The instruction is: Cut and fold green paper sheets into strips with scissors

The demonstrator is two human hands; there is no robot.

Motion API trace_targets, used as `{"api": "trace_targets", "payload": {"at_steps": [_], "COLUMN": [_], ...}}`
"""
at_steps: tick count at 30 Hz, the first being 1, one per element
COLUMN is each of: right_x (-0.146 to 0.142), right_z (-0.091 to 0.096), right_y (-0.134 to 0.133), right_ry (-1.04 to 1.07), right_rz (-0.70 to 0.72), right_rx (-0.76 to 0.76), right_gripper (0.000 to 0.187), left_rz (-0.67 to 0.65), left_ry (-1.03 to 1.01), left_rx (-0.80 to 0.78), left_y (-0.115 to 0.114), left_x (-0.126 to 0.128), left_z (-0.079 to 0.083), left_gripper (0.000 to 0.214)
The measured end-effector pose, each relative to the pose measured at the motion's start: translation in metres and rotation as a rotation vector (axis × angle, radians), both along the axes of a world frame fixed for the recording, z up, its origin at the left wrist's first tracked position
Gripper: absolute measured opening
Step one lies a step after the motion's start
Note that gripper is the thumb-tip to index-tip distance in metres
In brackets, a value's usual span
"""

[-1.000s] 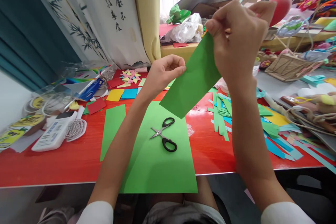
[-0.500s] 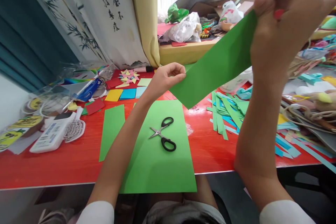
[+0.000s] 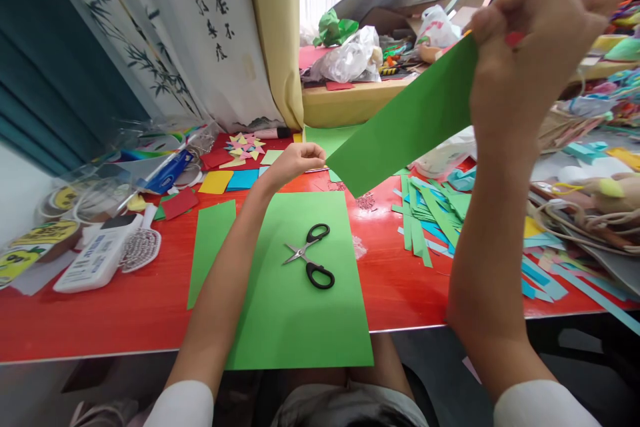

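My right hand (image 3: pixel 530 47) is raised at the upper right, its fingers closed on the top end of a green paper strip (image 3: pixel 410 117). The strip slants down to the left, above the table. At its lower left corner are the pinched fingertips of my left hand (image 3: pixel 295 163); how much paper lies between them is hard to see. Below, a large green paper sheet (image 3: pixel 305 320) lies over the table's front edge. Scissors with black handles (image 3: pixel 307 253) rest on it, blades apart. Left of the sheet lies a narrower green paper piece (image 3: pixel 213 240), partly behind my left forearm.
Cut green and blue paper strips (image 3: pixel 425 213) lie in a pile on the red table (image 3: pixel 400 293). At left are a white bottle (image 3: pixel 97 257) and tape rolls (image 3: pixel 60 203). Coloured squares (image 3: pixel 243 179) lie behind. Cords and craft materials (image 3: pixel 590 200) crowd the right side.
My left hand has slid left and down, from the strip's upper edge to its lower left corner. My right hand has dropped slightly and moved left with the strip.
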State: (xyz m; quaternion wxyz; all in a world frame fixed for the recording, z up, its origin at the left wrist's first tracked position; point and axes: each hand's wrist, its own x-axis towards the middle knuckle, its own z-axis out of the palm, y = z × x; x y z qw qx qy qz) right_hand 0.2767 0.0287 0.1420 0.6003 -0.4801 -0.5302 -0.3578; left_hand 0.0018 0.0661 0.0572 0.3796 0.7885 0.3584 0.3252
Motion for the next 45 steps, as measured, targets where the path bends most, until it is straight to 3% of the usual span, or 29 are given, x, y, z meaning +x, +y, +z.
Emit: {"api": "trace_targets", "payload": {"at_steps": [2,5,9,12,15,24,34,45], "right_x": [-0.012,-0.033,-0.067,-0.093,-0.108,-0.094,-0.093,-0.092], "right_z": [-0.001,-0.002,-0.008,-0.013,-0.013,-0.008,-0.004,-0.004], "right_y": [0.003,0.0,-0.007,-0.012,-0.02,-0.024,-0.031,-0.033], "right_ry": [0.009,-0.066,-0.158,-0.218,-0.231,-0.154,-0.29,-0.406], "right_rz": [-0.002,0.114,0.216,0.311,0.404,0.693,0.628,0.648], "right_rx": [0.057,-0.073,-0.241,-0.346,-0.425,-0.589,-0.644,-0.574], "right_gripper": [0.013,0.016,0.018,0.015,0.015,0.005,0.01,0.016], "left_rz": [0.063,0.169,0.259,0.212,0.225,0.251,0.184,0.183], "left_ry": [0.262,0.469,0.194,-0.053,-0.204,-0.331,-0.383,-0.303], "left_rx": [0.019,0.155,0.459,0.521,0.51,0.492,0.463,0.493], "left_y": [0.005,0.007,-0.011,-0.032,-0.042,-0.033,-0.036,-0.043], "left_x": [-0.01,-0.017,-0.005,0.01,0.017,0.015,0.017,0.016], "left_z": [-0.002,0.004,0.031,0.05,0.056,0.051,0.054,0.057], "left_gripper": [0.005,0.005,0.011,0.012,0.013,0.011,0.007,0.003]}}
